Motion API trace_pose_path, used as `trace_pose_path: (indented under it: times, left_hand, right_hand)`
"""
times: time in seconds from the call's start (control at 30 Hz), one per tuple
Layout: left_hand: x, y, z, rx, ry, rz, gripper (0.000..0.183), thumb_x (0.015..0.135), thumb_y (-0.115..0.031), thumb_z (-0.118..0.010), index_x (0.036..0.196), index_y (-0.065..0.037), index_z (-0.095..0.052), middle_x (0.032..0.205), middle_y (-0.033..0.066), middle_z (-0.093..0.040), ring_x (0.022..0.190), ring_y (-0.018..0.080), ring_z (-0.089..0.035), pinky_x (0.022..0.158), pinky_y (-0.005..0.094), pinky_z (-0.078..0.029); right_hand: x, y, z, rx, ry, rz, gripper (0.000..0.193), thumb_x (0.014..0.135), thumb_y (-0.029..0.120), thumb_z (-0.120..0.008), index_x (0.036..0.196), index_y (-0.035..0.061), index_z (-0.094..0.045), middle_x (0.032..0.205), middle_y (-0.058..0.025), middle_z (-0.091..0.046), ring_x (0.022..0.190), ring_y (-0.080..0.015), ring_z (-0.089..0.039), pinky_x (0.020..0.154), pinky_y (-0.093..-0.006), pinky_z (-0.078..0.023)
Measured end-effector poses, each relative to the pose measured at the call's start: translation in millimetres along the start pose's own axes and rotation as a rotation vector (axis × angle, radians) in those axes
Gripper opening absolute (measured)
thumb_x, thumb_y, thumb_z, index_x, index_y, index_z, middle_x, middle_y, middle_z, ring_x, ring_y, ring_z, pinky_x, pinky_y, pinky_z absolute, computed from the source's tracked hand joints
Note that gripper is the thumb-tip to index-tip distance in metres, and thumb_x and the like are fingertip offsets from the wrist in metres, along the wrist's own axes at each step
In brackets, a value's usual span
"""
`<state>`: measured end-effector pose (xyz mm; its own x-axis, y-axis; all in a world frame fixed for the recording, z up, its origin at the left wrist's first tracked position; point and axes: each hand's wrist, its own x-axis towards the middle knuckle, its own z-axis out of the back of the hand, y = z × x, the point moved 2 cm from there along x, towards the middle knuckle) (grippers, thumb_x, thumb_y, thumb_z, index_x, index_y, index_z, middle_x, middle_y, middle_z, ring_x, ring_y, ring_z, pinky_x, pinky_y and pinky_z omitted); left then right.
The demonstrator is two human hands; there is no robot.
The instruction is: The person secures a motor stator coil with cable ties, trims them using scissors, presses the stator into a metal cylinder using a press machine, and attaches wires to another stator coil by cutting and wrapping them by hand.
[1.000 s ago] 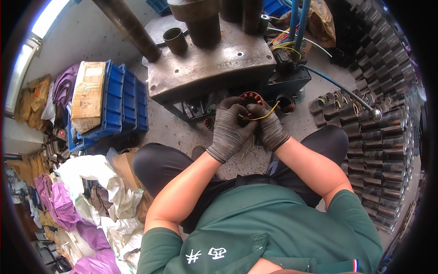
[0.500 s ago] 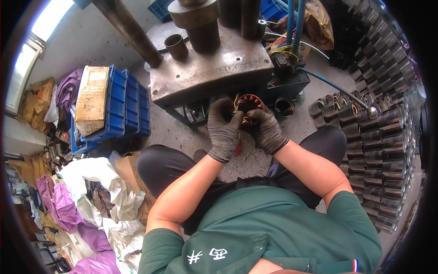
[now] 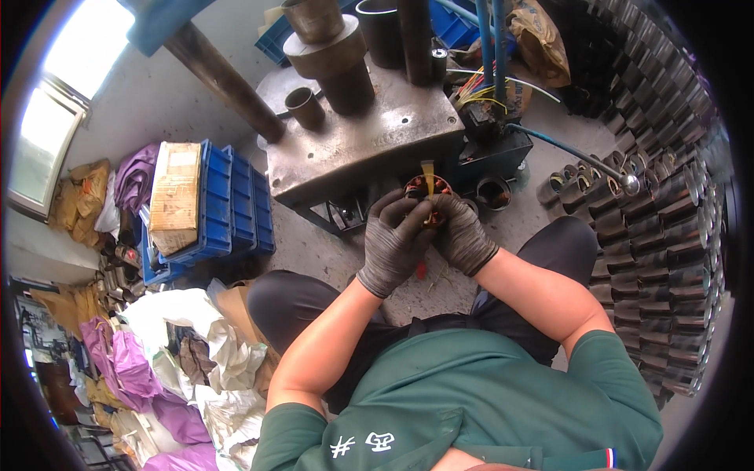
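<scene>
In front of the press, both my gloved hands close round a ring-shaped motor stator (image 3: 414, 188) with reddish-orange windings inside. My left hand (image 3: 394, 245) grips its left side, and my right hand (image 3: 463, 237) wraps its right side, the fingertips meeting at the near rim. A flat yellow strip (image 3: 428, 174) stands up from the stator's opening; its lower end goes down among the fingertips, and which fingers touch it is hard to tell. Something red (image 3: 421, 272) hangs below the hands. Much of the stator is hidden by the gloves.
The steel press table (image 3: 369, 137) stands just beyond my hands, carrying thick cylinders and a short tube (image 3: 304, 108). Rows of metal cylinders (image 3: 648, 282) are stacked at right. Blue crates (image 3: 236, 204) with a cardboard box (image 3: 174, 196) stand left, above white sacks (image 3: 177, 314).
A yellow strip now stands up from the stator, where loose wires showed before. My hands have come slightly nearer and closer together. The view has shifted a little.
</scene>
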<state>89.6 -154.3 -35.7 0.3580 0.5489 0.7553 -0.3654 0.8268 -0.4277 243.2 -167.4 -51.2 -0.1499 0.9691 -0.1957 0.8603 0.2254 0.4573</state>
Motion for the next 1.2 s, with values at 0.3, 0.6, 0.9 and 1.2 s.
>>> trace_pose_path:
  times: [0.3, 0.6, 0.9, 1.2]
  left_hand:
    - [27.2, -21.1, 17.5, 0.121, 0.085, -0.072, 0.066, 0.069, -0.005, -0.087, 0.13, -0.018, -0.067, 0.12, 0.0084, -0.061, 0.119, 0.0374, -0.057, 0.099, 0.0483, -0.05]
    - [48.8, -24.0, 31.6, 0.154, 0.059, -0.084, 0.06, 0.071, -0.01, -0.088, 0.126, -0.021, -0.068, 0.118, 0.0072, -0.061, 0.116, 0.0354, -0.056, 0.097, 0.0466, -0.051]
    - [85.0, -45.5, 45.4, 0.218, 0.129, -0.184, 0.054, 0.078, -0.006, -0.083, 0.128, -0.017, -0.066, 0.123, 0.0091, -0.06, 0.119, 0.0361, -0.055, 0.099, 0.0472, -0.051]
    - [102.6, -52.5, 38.9, 0.28, 0.214, -0.191, 0.053, 0.072, 0.002, -0.079, 0.122, -0.015, -0.071, 0.116, 0.0086, -0.061, 0.116, 0.0354, -0.056, 0.1, 0.0467, -0.049]
  right_hand:
    - [-5.7, 11.5, -23.4, -0.119, 0.071, 0.112, 0.039, 0.092, 0.004, -0.068, 0.131, 0.0055, -0.061, 0.118, -0.0051, -0.067, 0.104, -0.0176, -0.067, 0.096, -0.0331, -0.058]
    - [-13.5, 30.7, -62.8, 0.071, 0.223, -0.036, 0.035, 0.096, 0.019, -0.068, 0.128, 0.0073, -0.062, 0.114, -0.0072, -0.068, 0.106, -0.0187, -0.068, 0.095, -0.0376, -0.058]
    - [-7.2, 44.5, -76.5, 0.064, 0.245, 0.026, 0.029, 0.096, 0.022, -0.065, 0.121, 0.0078, -0.064, 0.106, -0.0046, -0.068, 0.089, -0.0145, -0.067, 0.08, -0.0291, -0.058]
    - [6.0, 52.0, -71.8, 0.062, 0.192, 0.024, 0.027, 0.099, 0.032, -0.071, 0.113, 0.0094, -0.067, 0.099, -0.0014, -0.067, 0.084, -0.0117, -0.064, 0.074, -0.0272, -0.055]
